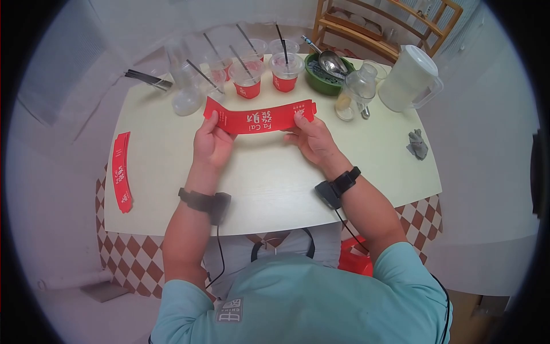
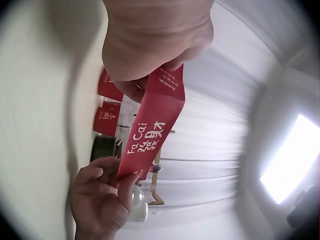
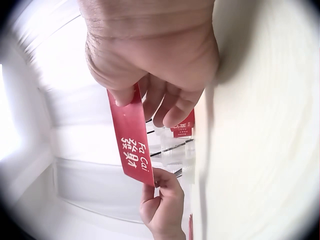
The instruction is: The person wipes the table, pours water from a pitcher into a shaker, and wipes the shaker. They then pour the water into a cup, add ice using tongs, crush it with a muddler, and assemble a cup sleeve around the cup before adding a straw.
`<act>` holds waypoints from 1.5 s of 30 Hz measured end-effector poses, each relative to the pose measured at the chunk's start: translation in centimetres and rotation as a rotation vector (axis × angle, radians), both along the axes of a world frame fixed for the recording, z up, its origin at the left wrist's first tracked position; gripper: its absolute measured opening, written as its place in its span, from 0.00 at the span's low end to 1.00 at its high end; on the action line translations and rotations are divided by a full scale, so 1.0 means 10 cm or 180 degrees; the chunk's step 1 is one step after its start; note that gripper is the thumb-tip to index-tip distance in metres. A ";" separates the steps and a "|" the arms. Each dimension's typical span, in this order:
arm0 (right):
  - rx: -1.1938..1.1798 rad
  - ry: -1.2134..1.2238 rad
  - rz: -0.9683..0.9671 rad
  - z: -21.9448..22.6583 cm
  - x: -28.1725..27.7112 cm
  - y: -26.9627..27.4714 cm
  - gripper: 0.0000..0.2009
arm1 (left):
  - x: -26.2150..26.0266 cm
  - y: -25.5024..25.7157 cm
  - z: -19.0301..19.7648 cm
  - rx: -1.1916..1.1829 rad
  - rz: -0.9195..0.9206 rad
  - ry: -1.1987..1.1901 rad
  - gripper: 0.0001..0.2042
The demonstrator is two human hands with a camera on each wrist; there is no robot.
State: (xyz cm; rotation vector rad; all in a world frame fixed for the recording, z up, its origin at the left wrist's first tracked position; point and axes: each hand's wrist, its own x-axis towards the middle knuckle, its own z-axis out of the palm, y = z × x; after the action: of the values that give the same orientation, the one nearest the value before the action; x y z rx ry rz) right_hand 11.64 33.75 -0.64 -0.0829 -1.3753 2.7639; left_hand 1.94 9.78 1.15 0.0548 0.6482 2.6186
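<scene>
A red printed sleeve (image 1: 258, 119), a long curved band with white characters, is held up above the table between both hands. My left hand (image 1: 213, 144) pinches its left end, thumb on the printed face. At the other end, my right hand (image 1: 312, 140) grips it between thumb and fingers. The left wrist view shows the sleeve (image 2: 155, 120) bent near the left hand (image 2: 157, 45), with the right hand (image 2: 102, 200) at its far end. In the right wrist view the sleeve (image 3: 129, 135) runs from the right hand (image 3: 150, 50) to the left hand (image 3: 165, 207).
Several clear cups with red sleeves (image 1: 247, 90) and black straws stand at the back. More red sleeves (image 1: 122, 172) lie at the left. Towards the right are a green basin (image 1: 322, 83) with a metal scoop, a glass jar (image 1: 361, 83), a white pitcher (image 1: 408, 77) and a grey cloth (image 1: 417, 144).
</scene>
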 end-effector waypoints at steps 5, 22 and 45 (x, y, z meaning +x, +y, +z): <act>-0.0321 0.0235 0.0245 -0.09 -0.02 0.02 0.15 | -0.04 -0.08 -0.21 0.0089 -0.1178 0.1060 0.15; 0.0322 0.0251 0.0364 -0.01 0.09 -0.15 0.18 | 0.20 0.04 -0.06 -0.2642 -0.1521 0.2001 0.14; 0.2439 -0.0033 0.0549 0.11 0.15 -0.26 0.24 | 0.21 0.09 -0.12 -0.2945 -0.1192 0.2196 0.10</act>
State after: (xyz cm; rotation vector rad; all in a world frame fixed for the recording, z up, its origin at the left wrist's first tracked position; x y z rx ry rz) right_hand 13.11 31.12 0.48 0.0584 -2.4150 2.1399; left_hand 4.04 10.68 -0.09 0.7209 1.8017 1.6915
